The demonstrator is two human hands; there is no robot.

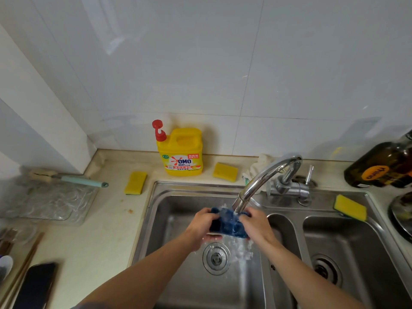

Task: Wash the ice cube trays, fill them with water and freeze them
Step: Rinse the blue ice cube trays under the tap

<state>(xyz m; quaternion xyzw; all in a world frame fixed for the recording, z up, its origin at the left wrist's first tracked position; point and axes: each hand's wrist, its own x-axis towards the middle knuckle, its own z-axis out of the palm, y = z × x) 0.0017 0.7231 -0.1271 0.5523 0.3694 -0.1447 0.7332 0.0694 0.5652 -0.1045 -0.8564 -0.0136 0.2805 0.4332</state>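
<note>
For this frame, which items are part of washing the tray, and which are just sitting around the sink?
In use:
- blue ice cube tray, gripped by left hand and right hand
- faucet, running onto it
- sink

Lying about:
- detergent bottle
- countertop sponge
- back-ledge sponge
- sink-rim sponge
- brush
- phone
- dark bottle

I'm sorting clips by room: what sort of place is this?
A home kitchen, most likely: a steel double sink with a tap, a yellow detergent bottle and a sponge on the counter.
</note>
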